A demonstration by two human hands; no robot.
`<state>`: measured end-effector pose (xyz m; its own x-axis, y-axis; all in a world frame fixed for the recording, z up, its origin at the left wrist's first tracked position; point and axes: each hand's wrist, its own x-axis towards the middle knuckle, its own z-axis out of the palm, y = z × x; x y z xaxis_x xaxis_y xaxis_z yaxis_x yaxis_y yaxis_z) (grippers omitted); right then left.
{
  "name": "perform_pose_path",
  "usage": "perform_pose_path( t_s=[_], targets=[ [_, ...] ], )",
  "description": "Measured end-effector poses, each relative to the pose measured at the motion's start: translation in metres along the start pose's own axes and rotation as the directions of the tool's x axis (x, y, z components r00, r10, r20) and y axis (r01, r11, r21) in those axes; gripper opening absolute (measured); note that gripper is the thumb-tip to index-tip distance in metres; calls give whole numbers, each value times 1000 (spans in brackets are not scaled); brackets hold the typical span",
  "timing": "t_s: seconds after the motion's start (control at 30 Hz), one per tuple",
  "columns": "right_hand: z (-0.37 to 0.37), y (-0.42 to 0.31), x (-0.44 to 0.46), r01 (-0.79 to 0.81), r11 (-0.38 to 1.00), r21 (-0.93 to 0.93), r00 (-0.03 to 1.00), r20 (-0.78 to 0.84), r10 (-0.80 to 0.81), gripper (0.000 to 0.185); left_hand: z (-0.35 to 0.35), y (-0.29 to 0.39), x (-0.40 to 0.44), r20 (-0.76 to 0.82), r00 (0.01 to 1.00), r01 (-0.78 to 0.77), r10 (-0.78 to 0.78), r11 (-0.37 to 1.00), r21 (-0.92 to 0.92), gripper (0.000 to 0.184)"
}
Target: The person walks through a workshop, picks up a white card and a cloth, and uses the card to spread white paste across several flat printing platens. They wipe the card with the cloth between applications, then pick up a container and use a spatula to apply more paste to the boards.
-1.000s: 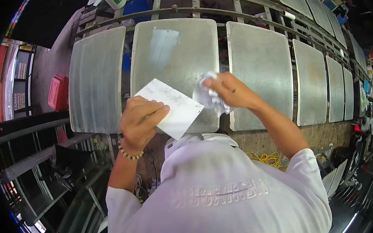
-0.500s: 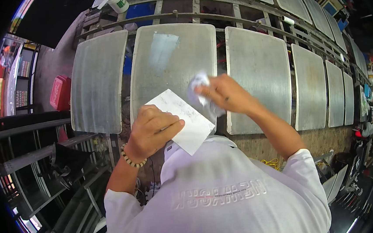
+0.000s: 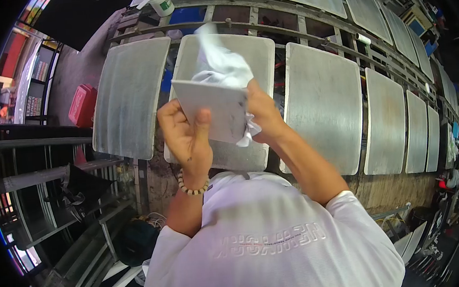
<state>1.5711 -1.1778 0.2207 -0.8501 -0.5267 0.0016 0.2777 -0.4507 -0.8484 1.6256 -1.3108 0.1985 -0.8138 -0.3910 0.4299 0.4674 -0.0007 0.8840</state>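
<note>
My left hand grips a flat, rectangular white board, thumb on the face turned toward me and the other fingers at its left side and behind. The board is tilted up, with dark smudges near its right edge. My right hand is closed around a crumpled white cloth at that right edge. Most of the cloth bunches up behind the board's top, its upper end blurred by motion, and a small piece pokes out below my right hand. Some fingers of that hand are hidden by the cloth and board.
Beneath my hands a large grey panel lies on a wooden slatted rack. Similar panels lie in rows beside and beyond it. A white bucket stands at the back, a red container at the left, metal frames nearer.
The board has turned from lying tilted flat to more upright, and my left hand's thumb now shows in front. My right hand with the cloth has moved left to the board's edge.
</note>
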Motion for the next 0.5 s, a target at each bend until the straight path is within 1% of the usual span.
perform_pose_path(
  t_s=[0.03, 0.07, 0.1, 0.17, 0.2, 0.23, 0.27, 0.3, 0.33, 0.37, 0.4, 0.43, 0.47, 0.5],
  targets=[
    [1, -1, 1, -50, 980, 194, 992, -107, 72, 48, 3, -1, 2, -14, 995, 102, -103, 991, -91, 42],
    [-9, 8, 9, -112, 905, 412, 990, -27, 135, 50, 7, 2, 2, -16, 992, 124, -126, 988, -96, 37],
    [-8, 11, 11, -110, 906, 408, 991, -20, 129, 50, 7, 2, 2, -18, 993, 114, -116, 989, -96, 37],
    [-4, 14, 16, -26, 947, 320, 994, -90, 57, 53, 8, -1, 0, -27, 995, 101, -100, 994, 35, 36],
    [-1, 17, 15, 44, 978, 204, 991, -135, -17, 56, 9, -4, 3, -23, 996, 89, -88, 996, 31, 36],
    [-2, 19, 12, 53, 978, 201, 991, -130, -27, 56, 11, -8, 8, -69, 993, 101, -99, 995, 21, 36],
    [-2, 20, 7, 70, 985, 154, 994, -99, -55, 56, 12, -9, 11, -114, 987, 114, -112, 993, 10, 36],
    [-1, 21, 1, 88, 990, 106, 995, -66, -81, 56, 12, -7, 16, -113, 988, 105, -104, 994, 6, 36],
    [7, 24, -1, 108, 983, 145, 987, -131, -89, 54, 10, -4, 22, -104, 981, 160, -165, 986, -55, 36],
    [0, 34, 4, 116, 984, 138, 987, -128, -98, 54, 10, -1, 26, -91, 970, 216, -227, 970, -116, 36],
    [-16, 53, 12, 159, 987, -15, 953, -260, -157, 55, 12, -2, 17, -93, 970, 212, -223, 970, -120, 36],
    [-8, 37, 21, 187, 967, -171, 896, -374, -240, 55, 15, -7, 6, -114, 973, 198, -200, 980, -26, 36],
    [-13, 8, 19, 82, 928, 362, 991, -131, -36, 54, 16, -11, 0, -129, 976, 186, -176, 980, 72, 36],
    [-14, 8, 19, 90, 928, 361, 990, -130, -46, 54, 17, -14, 1, -123, 978, 179, -169, 981, 70, 36]
  ],
)
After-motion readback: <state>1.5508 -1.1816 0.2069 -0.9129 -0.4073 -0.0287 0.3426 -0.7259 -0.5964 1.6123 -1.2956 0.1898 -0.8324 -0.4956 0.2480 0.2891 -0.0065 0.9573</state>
